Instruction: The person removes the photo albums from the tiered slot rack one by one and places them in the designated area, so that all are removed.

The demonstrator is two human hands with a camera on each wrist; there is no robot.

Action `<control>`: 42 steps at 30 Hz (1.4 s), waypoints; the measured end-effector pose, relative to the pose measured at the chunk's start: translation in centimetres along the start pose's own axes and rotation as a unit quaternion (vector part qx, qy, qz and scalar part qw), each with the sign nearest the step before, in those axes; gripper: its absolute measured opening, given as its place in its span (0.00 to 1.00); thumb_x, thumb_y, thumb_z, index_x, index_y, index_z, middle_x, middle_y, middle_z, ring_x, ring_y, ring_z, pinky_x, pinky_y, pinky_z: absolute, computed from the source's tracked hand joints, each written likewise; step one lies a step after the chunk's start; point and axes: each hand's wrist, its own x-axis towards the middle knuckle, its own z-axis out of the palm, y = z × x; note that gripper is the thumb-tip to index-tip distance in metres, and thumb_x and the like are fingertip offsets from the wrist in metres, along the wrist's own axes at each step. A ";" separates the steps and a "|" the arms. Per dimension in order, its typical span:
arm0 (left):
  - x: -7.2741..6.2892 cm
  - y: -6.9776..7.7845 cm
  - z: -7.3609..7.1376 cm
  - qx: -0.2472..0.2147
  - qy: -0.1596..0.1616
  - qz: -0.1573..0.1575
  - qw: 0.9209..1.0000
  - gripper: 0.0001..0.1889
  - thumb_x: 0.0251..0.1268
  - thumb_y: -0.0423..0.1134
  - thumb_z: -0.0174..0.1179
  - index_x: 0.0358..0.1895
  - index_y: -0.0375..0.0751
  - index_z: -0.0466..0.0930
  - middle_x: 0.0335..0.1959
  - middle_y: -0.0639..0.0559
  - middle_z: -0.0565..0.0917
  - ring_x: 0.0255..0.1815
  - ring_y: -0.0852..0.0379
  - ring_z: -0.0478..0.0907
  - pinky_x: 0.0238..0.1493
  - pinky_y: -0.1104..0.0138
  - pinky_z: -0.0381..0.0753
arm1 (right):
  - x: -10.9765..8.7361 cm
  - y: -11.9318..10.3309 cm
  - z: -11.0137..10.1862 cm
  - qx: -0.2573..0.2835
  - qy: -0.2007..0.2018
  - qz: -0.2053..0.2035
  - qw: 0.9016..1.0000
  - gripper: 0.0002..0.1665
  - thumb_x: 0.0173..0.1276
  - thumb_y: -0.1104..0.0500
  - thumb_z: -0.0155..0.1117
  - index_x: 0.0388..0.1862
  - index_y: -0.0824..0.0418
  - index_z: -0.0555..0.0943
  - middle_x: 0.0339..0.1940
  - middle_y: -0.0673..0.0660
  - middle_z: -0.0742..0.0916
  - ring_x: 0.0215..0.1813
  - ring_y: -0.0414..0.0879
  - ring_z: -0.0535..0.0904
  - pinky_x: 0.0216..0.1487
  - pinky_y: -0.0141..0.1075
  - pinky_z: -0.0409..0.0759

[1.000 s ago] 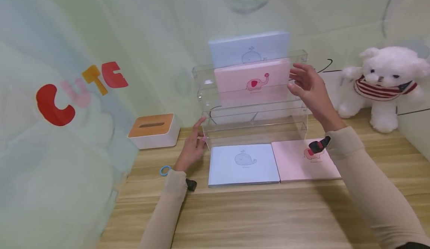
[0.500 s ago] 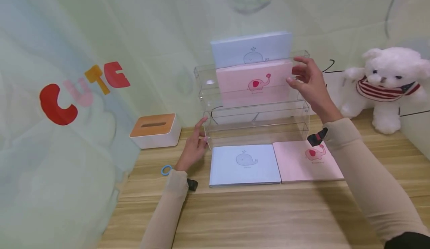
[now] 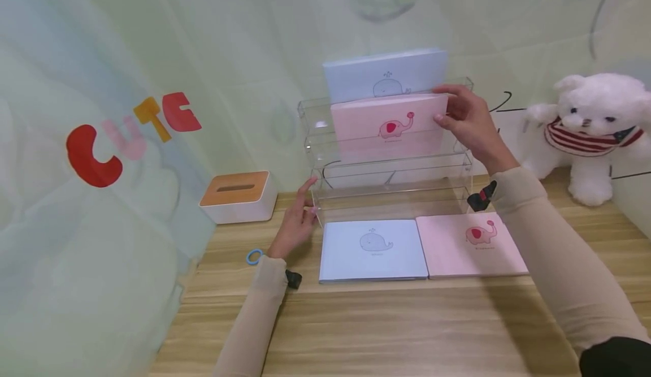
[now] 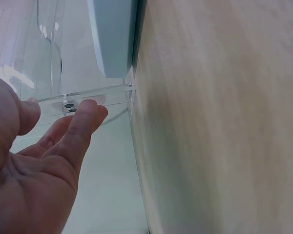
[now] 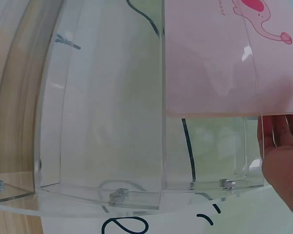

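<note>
A clear acrylic tiered rack (image 3: 391, 191) stands at the wall. In its upper tiers, a blue whale book (image 3: 356, 77) stands behind a pink elephant book (image 3: 366, 125). My right hand (image 3: 470, 122) pinches the pink book's upper right edge, thumb in front and fingers behind. The right wrist view shows that hand (image 5: 285, 151) beside the pink book (image 5: 210, 73), mostly cut off by the frame. My left hand (image 3: 295, 224) touches the rack's left side with extended fingers. In the left wrist view, the left hand's fingertips (image 4: 88, 108) lie against the clear side panel (image 4: 107, 91).
On the wooden table (image 3: 356, 332), a second blue whale book (image 3: 346, 258) and a second pink elephant book (image 3: 452, 252) lie flat before the rack. A tissue box (image 3: 239, 196) and a blue ring (image 3: 254, 256) are at left. A white teddy bear (image 3: 590, 179) sits right.
My right hand has moved left onto the pink book's right edge, its fingers now behind the book and the thumb in front. The left hand stays at the rack's side.
</note>
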 end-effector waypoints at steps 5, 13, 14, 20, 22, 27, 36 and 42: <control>-0.1 0.2 -0.1 0.003 0.000 -0.005 1.000 0.40 0.85 0.30 0.50 0.86 0.72 0.46 0.45 0.39 0.85 0.35 0.43 0.85 0.40 0.64 0.83 | 0.8 -0.4 -0.2 -0.035 -0.024 0.008 0.999 0.30 0.79 0.54 0.68 0.78 0.44 0.77 0.68 0.58 0.86 0.56 0.38 0.85 0.56 0.25 0.83; 0.0 0.0 0.0 0.001 0.003 0.004 1.000 0.40 0.85 0.29 0.50 0.86 0.72 0.47 0.45 0.38 0.86 0.29 0.49 0.82 0.37 0.65 0.83 | 1.6 -0.3 0.2 -0.001 -0.024 0.005 1.000 0.25 0.78 0.56 0.69 0.72 0.49 0.83 0.54 0.42 0.88 0.49 0.42 0.84 0.50 0.25 0.83; 0.0 -0.1 0.0 0.001 0.004 0.005 1.000 0.40 0.85 0.29 0.51 0.86 0.72 0.48 0.45 0.38 0.86 0.29 0.50 0.81 0.37 0.66 0.83 | 1.6 -0.2 0.3 0.003 -0.017 0.006 1.000 0.24 0.78 0.57 0.69 0.71 0.49 0.84 0.52 0.41 0.88 0.48 0.42 0.82 0.48 0.25 0.82; 0.0 -0.1 0.0 -0.001 0.005 0.006 1.000 0.40 0.84 0.29 0.51 0.86 0.72 0.48 0.44 0.38 0.86 0.29 0.51 0.81 0.37 0.66 0.83 | 1.6 0.1 1.0 0.020 0.021 0.010 1.000 0.20 0.77 0.60 0.69 0.66 0.49 0.88 0.51 0.37 0.87 0.50 0.44 0.76 0.43 0.26 0.80; 0.0 -0.1 0.0 -0.001 0.006 0.003 1.000 0.40 0.85 0.29 0.51 0.86 0.72 0.47 0.44 0.38 0.86 0.29 0.51 0.81 0.37 0.65 0.83 | 1.6 0.1 1.2 0.036 0.033 0.009 0.999 0.19 0.77 0.61 0.69 0.64 0.51 0.89 0.51 0.37 0.87 0.51 0.44 0.77 0.42 0.26 0.80; 0.0 0.1 0.0 0.003 0.006 0.001 1.000 0.40 0.85 0.30 0.51 0.86 0.73 0.47 0.44 0.38 0.86 0.30 0.55 0.80 0.38 0.65 0.83 | 1.6 0.1 1.8 0.069 0.066 0.007 0.995 0.18 0.76 0.67 0.67 0.60 0.53 0.91 0.48 0.39 0.87 0.50 0.43 0.72 0.35 0.26 0.75; 0.0 0.0 0.0 0.004 0.004 0.007 1.000 0.40 0.85 0.30 0.51 0.86 0.72 0.47 0.44 0.38 0.86 0.30 0.55 0.80 0.39 0.64 0.84 | 1.5 -0.1 2.3 0.070 0.098 0.013 0.993 0.19 0.76 0.70 0.65 0.56 0.54 0.92 0.47 0.37 0.88 0.52 0.41 0.73 0.38 0.26 0.76; 0.0 0.0 0.0 0.009 0.007 0.008 1.000 0.40 0.85 0.30 0.51 0.86 0.70 0.47 0.44 0.38 0.86 0.29 0.56 0.79 0.39 0.63 0.84 | 1.6 -0.2 2.4 0.075 0.099 0.015 0.992 0.19 0.76 0.71 0.64 0.56 0.54 0.93 0.45 0.37 0.89 0.52 0.40 0.75 0.39 0.26 0.77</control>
